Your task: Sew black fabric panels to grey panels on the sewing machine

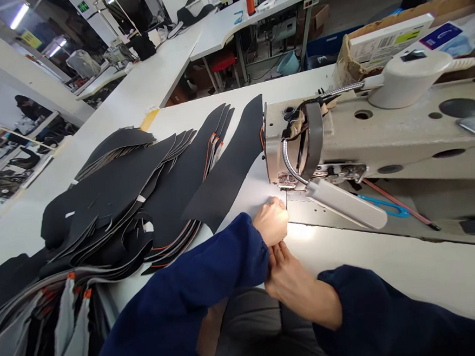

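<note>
Leftmost on my feed, a layered pile of dark grey, curved fabric panels (112,189) with some orange edging covers much of the white, smooth-topped bench (389,250). Next, one loose dark grey, S-curved panel (234,159) lies with its upper end beside the machine head, apart from both hands. My left hand (271,221) is curled narrow just below the needle area; my right hand (290,283) is tucked against it, fingers drawn together. I can't tell what either one pinches, since the fingertips are hidden. To the right stands the beige metal sewing machine (405,139), with a flat, pale grey lamp (347,204) lighting the spot. For careful work here, I'd keep fingertips clear of the needle, steady the left hand against the bench, guide lightly with the right, and leave the loose panel flat, away from the sleeve.
</note>
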The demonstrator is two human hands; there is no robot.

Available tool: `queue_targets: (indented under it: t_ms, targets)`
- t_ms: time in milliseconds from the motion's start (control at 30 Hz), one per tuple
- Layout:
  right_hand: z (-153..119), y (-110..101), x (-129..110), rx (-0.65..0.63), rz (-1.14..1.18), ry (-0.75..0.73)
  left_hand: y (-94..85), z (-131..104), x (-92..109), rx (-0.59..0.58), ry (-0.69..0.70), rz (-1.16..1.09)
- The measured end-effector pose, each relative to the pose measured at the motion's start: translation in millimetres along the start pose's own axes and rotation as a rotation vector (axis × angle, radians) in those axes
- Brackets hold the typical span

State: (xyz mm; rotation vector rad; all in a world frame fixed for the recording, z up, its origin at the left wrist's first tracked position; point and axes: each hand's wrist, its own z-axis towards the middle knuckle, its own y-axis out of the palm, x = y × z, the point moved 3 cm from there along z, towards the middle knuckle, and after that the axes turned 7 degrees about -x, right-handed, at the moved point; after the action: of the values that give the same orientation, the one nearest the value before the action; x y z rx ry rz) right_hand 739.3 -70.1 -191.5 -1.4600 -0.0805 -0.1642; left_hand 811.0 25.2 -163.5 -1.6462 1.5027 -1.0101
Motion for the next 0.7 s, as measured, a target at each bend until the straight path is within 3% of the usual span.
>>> queue_targets:
  t_ms: [300, 433, 567, 700]
  targets:
    - [9.6, 21.3, 23.1, -0.019, -0.054, 0.045, 3.0, -14.2, -12.2, 0.062, 0.018, -0.012]
    - [11.9, 14.7, 27.7, -0.005, -0.099, 0.079, 1.5, -11.5, -13.9, 0.047, 0.044, 0.008]
    - [12.1, 6.2, 27.9, -0.03, -0.057, 0.0, -6.1, -4.3, -10.6, 0.034, 0.011, -0.005]
    - [14.6, 9.0, 34.3, 0.017, -0.062, 0.002, -7.4, 2.3, -11.6, 0.021, 0.009, -0.051]
